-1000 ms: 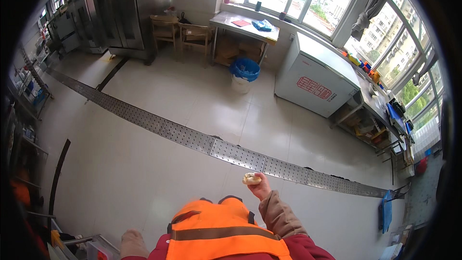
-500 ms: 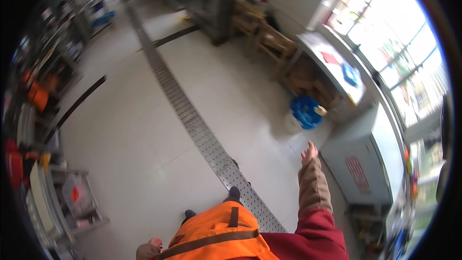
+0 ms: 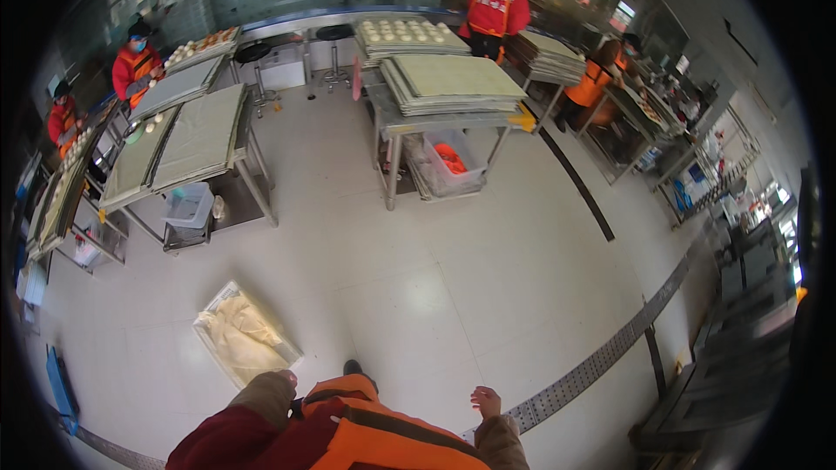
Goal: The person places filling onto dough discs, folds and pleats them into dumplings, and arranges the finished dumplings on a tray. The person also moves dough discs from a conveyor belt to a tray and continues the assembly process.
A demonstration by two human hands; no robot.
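My right hand (image 3: 485,402) hangs by my orange apron (image 3: 392,435), above the floor beside the perforated drain strip. Its fingers are loosely bent and apart, with nothing in them. On the other side, my left hand (image 3: 288,377) barely shows past the brown cuff, and its fingers are mostly hidden. Nearest to it, on the floor, lies a white crate (image 3: 209,337) containing a cream-coloured, folded mass (image 3: 244,331). Whether that is cloth or dough I cannot tell. Neither hand touches the crate in this view.
Ahead, a metal table (image 3: 396,126) bears stacked boards (image 3: 461,78). Another table with boards (image 3: 200,139) stands to the left. Several co-workers in red and orange, including one person (image 3: 496,9) at the back, stand by tables. A drain strip (image 3: 601,361) crosses the floor at right.
My view has swung from the window side to the tables and co-workers. The right arm, stretched out before, is now lowered by my side. The crate has come into view.
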